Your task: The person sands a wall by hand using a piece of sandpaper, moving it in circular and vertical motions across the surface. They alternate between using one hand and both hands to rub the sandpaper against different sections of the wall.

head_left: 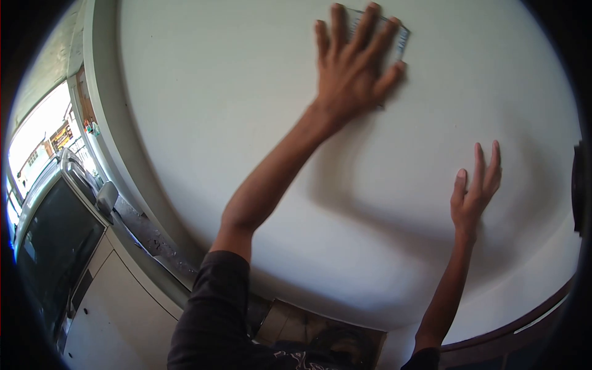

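My left hand (354, 71) lies spread against a pale wall (234, 80), high up in the head view. Under its palm and fingers is a flat sign with a dark border and lettering (402, 42), mostly covered by the hand. Its right edge and corner show beside the fingers. Lower and to the right, my right hand (475, 188) is raised close to the wall, thumb and fingers apart, with nothing in it. Both arms reach up, and their shadows fall on the wall.
A vehicle (61, 246) with a dark window and a side mirror (106, 197) stands at the left. Behind it a bright opening (52, 132) shows the outside. A dark round object (342, 342) lies low by the wall. At the right edge is a black object (578, 188).
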`<state>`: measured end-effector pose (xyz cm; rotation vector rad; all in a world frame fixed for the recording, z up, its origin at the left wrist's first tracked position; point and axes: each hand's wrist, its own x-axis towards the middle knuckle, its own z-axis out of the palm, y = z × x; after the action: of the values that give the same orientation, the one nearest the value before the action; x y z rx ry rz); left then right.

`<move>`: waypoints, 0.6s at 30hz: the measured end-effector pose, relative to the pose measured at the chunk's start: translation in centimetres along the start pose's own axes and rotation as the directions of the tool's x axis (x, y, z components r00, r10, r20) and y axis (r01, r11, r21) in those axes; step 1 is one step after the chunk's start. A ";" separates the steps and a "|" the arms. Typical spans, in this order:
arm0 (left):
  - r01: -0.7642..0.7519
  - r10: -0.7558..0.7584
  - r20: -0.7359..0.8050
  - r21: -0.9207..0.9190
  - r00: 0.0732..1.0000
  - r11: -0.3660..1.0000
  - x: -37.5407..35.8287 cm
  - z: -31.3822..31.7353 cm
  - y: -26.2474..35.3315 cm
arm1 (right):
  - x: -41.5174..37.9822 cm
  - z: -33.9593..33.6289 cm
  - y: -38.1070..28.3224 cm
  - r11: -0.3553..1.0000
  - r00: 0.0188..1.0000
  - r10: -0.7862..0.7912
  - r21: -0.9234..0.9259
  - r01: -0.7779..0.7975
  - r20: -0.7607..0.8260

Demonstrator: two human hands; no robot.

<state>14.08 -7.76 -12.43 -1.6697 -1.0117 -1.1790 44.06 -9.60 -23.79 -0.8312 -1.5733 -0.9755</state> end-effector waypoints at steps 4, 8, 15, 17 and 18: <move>0.266 -0.264 -0.083 0.017 0.961 0.964 1.1 -0.7 -1.6 | -1.4 0.7 1.8 0.998 0.999 -0.034 -0.056 0.032 -0.022; -0.137 0.162 -0.101 0.220 0.982 0.966 -3.1 2.0 1.4 | -1.7 0.7 2.1 1.000 0.999 -0.022 -0.020 0.021 -0.031; 0.049 -0.050 -0.333 -0.010 0.942 0.999 -2.4 1.1 -4.0 | -1.7 0.5 1.8 0.996 0.993 0.002 0.092 0.009 -0.121; -0.199 0.204 -0.176 0.045 0.963 0.979 -6.2 4.0 0.9 | -2.2 0.6 2.1 0.982 0.967 0.087 0.182 -0.043 -0.241; -0.316 0.320 -0.058 0.074 0.946 0.946 -6.4 3.4 1.4 | -2.6 0.5 2.3 0.972 0.945 0.135 0.227 -0.068 -0.297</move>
<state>14.85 -5.92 -19.52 -1.6558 -0.6960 -0.9722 46.38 -8.22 -26.04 -0.5705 -1.3210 -0.8013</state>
